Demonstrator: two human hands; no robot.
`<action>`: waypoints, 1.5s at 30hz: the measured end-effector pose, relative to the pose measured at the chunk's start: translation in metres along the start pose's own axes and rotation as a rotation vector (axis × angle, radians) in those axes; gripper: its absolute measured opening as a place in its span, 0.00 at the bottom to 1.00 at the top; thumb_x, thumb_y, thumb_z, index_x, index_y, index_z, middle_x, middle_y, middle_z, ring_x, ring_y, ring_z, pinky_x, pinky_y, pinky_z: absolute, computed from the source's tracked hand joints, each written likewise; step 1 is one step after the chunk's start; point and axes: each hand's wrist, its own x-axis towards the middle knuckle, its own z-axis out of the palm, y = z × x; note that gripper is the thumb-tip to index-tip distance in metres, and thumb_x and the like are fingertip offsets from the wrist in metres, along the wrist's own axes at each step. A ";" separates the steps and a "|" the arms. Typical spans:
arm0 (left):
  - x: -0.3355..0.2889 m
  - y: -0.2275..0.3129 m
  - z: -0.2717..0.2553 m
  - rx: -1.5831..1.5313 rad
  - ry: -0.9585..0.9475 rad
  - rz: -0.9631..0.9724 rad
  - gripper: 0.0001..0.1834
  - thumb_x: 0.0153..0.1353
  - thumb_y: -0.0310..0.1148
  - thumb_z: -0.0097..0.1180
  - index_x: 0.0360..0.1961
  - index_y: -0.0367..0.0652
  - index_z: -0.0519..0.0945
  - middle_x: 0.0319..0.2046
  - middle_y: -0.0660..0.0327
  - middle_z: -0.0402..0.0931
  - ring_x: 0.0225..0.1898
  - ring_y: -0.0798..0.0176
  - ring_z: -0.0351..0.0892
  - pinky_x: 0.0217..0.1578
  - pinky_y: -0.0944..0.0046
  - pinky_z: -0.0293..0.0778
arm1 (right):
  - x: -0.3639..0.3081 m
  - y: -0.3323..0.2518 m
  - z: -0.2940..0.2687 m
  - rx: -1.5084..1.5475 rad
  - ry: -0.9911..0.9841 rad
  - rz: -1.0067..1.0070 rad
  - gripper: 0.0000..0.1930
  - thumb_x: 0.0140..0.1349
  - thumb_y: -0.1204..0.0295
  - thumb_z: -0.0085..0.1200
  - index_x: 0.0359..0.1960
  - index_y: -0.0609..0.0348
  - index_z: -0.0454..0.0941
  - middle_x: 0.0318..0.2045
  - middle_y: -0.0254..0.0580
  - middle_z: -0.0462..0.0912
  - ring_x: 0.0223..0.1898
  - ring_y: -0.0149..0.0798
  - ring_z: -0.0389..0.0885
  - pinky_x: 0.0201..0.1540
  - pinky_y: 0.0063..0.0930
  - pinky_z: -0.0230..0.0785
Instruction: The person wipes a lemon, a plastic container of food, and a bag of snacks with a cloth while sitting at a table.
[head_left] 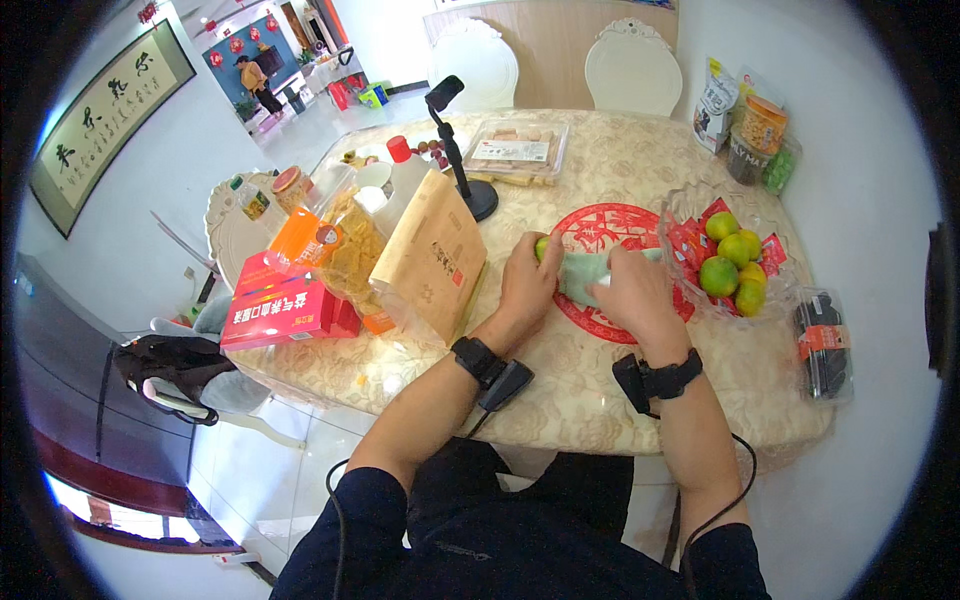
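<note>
Fingers curled, my left hand (530, 283) holds a green citrus fruit (541, 248), of which only the top shows. A pale green cloth (582, 278) lies between my hands, gripped by my right hand (641, 298); its left end reaches my left fingers. Both hands are over a round red cut-out mat (612, 222) on the table. To the right of my right hand stands a clear glass bowl (690, 200). Several green-yellow citrus fruits (719, 276) and red packets (690, 243) lie in it.
Left of my arm stand a tan paper bag (432, 262), a red box (285, 306) and snack packages (350, 240). A black stand (478, 198) and a clear tray of food (515, 148) are farther back. Jars (762, 128) and a black-filled plastic box (823, 345) sit along the right wall.
</note>
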 end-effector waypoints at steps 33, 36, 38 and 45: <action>-0.018 0.022 0.005 -0.389 -0.333 -0.074 0.19 0.78 0.45 0.32 0.52 0.42 0.68 0.37 0.64 0.68 0.34 0.71 0.70 0.31 0.70 0.71 | 0.019 -0.005 0.049 1.193 0.306 -0.009 0.10 0.68 0.69 0.53 0.42 0.64 0.80 0.31 0.31 0.82 0.32 0.23 0.78 0.34 0.21 0.71; -0.021 0.042 0.005 -0.821 -0.354 -0.400 0.21 0.76 0.49 0.35 0.51 0.44 0.71 0.34 0.64 0.72 0.29 0.72 0.71 0.26 0.73 0.69 | 0.019 -0.005 0.043 1.322 0.306 -0.052 0.12 0.69 0.67 0.53 0.45 0.63 0.80 0.34 0.33 0.83 0.36 0.24 0.79 0.38 0.22 0.72; -0.017 0.044 0.002 -1.087 -0.355 -0.687 0.23 0.75 0.52 0.36 0.50 0.45 0.73 0.30 0.63 0.74 0.24 0.72 0.72 0.21 0.74 0.68 | 0.022 -0.005 0.041 1.443 0.318 -0.115 0.13 0.70 0.65 0.52 0.46 0.63 0.79 0.36 0.34 0.83 0.39 0.24 0.79 0.41 0.22 0.72; -0.018 0.014 -0.005 -1.000 -0.446 -0.694 0.25 0.72 0.59 0.38 0.43 0.48 0.72 0.23 0.66 0.71 0.17 0.71 0.66 0.16 0.72 0.61 | 0.012 -0.007 0.032 1.203 0.088 -0.278 0.21 0.63 0.62 0.59 0.52 0.65 0.76 0.42 0.44 0.83 0.42 0.31 0.80 0.45 0.29 0.74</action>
